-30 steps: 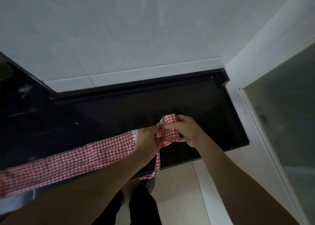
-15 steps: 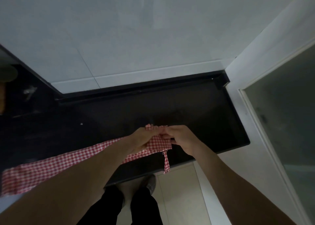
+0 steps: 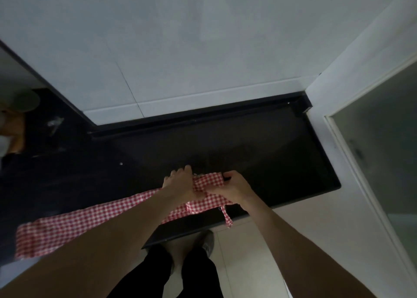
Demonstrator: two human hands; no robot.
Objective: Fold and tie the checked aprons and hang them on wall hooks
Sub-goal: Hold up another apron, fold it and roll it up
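Note:
A red-and-white checked apron (image 3: 74, 227), folded into a long strip, lies along the front of the black counter (image 3: 259, 153). Its right end is folded over into a small wad. My left hand (image 3: 182, 185) rests on that wad with fingers spread over it, and my right hand (image 3: 232, 186) grips the wad's right edge with curled fingers. A thin checked tie strap (image 3: 226, 216) hangs from the wad over the counter's front edge.
White tiled wall (image 3: 180, 49) rises behind the counter. A white door frame with frosted glass (image 3: 379, 153) stands at the right. Dim objects (image 3: 15, 126) sit at the far left of the counter. My legs and shoes show on the pale floor (image 3: 243, 264) below.
The apron's right end has been folded further over onto itself, and the strip on the counter has grown shorter. Both hands stay together on the wad, now flatter on the counter.

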